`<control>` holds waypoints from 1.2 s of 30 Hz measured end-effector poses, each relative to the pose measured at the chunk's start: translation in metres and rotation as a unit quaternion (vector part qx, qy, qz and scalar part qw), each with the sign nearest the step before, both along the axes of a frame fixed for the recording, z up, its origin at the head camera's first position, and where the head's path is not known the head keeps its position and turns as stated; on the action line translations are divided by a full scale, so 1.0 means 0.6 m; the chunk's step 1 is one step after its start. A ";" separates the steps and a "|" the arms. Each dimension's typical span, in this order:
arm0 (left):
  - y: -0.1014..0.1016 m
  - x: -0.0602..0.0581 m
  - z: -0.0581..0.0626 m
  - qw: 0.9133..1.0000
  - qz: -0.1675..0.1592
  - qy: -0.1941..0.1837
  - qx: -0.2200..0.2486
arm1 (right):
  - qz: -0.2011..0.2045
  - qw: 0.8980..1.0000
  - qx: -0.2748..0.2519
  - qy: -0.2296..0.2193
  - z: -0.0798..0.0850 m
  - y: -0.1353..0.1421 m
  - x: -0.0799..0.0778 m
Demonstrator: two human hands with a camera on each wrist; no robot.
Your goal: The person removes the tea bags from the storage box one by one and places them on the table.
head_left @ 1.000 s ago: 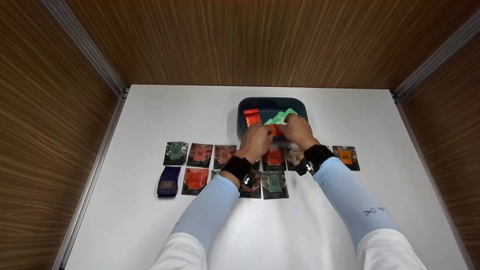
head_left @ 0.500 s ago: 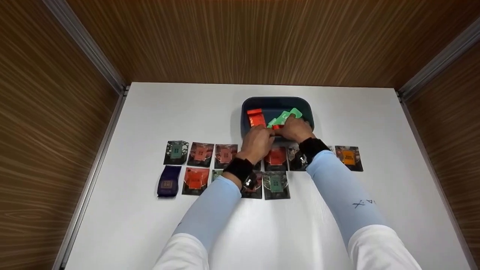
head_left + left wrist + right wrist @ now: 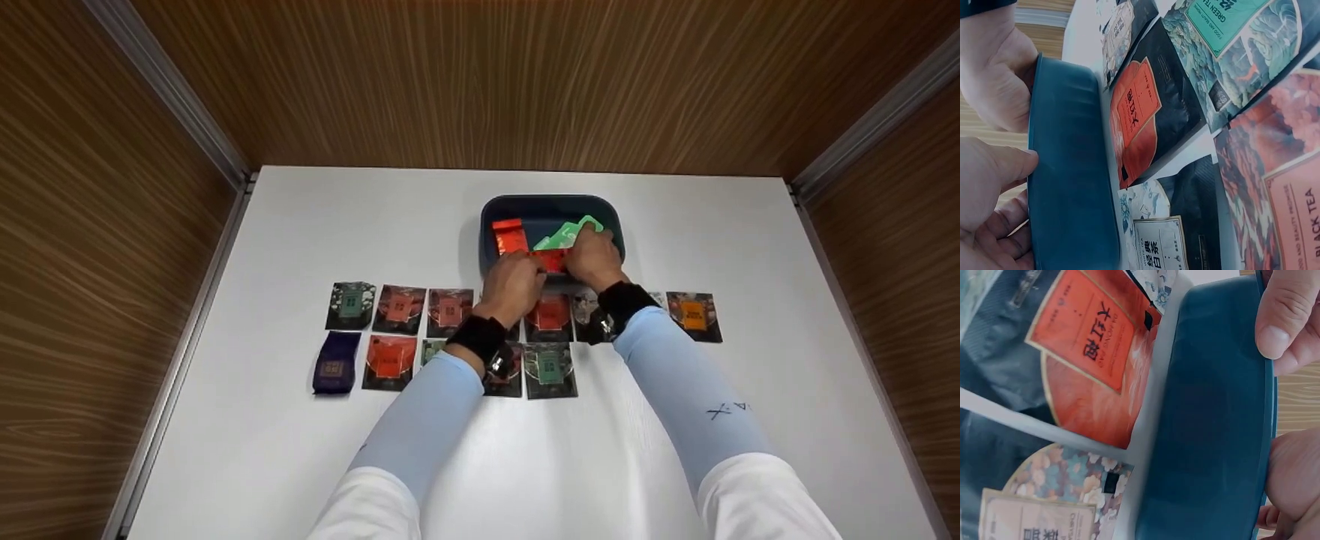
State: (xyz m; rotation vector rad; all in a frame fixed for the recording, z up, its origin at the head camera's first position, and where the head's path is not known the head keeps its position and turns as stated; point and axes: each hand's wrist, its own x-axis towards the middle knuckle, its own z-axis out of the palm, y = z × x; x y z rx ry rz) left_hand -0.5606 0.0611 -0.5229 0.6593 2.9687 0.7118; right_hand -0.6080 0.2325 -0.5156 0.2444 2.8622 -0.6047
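A dark blue tray (image 3: 551, 200) stands at the back of the white table with red and green sachets in it. My left hand (image 3: 514, 285) reaches over its front rim, fingers at a red sachet (image 3: 551, 260) lying between both hands. A second red sachet (image 3: 510, 236) lies at the tray's left. To the right, my right hand (image 3: 595, 259) touches or covers part of the green sachets (image 3: 559, 237). In the left wrist view the left thumb (image 3: 1019, 163) comes to the rim, the other fingers bent beyond it. The tray's wall hides what the fingertips do.
Two rows of tea packets lie before the tray, including a green tea packet (image 3: 551, 370), a red packet (image 3: 390, 362) and an orange-labelled packet (image 3: 694, 316). A purple pouch (image 3: 337, 364) lies at the left. Wood-grain panels (image 3: 480, 90) enclose the table's back and sides.
The right hand has shifted slightly at the green sachets, and more of the red sachet between the hands now shows. The left hand stays nearly in place. Packets on the table have not moved.
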 end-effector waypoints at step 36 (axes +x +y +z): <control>-0.011 -0.018 0.045 0.988 0.048 0.066 0.133 | 0.125 0.941 -0.213 0.231 0.073 -0.020 0.073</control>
